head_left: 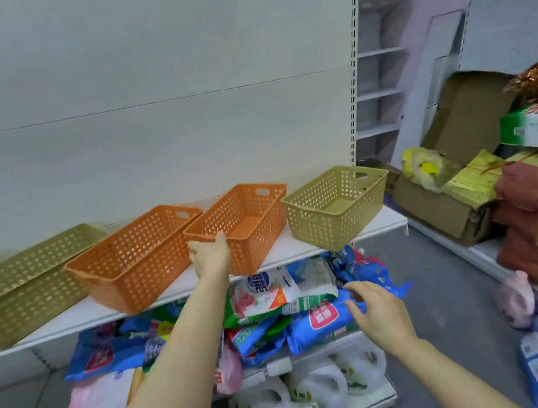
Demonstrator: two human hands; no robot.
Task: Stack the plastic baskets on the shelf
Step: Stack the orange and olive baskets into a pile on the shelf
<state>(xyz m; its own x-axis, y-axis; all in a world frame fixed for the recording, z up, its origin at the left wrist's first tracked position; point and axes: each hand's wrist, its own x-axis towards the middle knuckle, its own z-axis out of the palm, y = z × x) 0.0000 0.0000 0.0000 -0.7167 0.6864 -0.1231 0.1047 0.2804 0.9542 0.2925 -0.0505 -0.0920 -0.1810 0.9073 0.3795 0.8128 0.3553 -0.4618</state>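
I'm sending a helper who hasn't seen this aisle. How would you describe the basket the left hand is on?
Find the white shelf under the blank back panel. Four baskets stand along it; the left hand grips the near rim of the orange basket second from the right. Its other neighbour, the tan basket, differs in colour, and only this orange one has a hand on it.

A white shelf (301,244) is carrying a row of perforated plastic baskets: a long tan basket (19,283) at the left, two orange baskets (130,258) (249,223) side by side in the middle, and a shorter tan basket (333,206) sitting at the right end, its corner hanging over the front edge. The lower shelf (276,367) beneath is holding a heap of blue and green packaged bags (310,312), and the grey floor (447,300) at the right is bearing cardboard boxes (441,210) and more packs.
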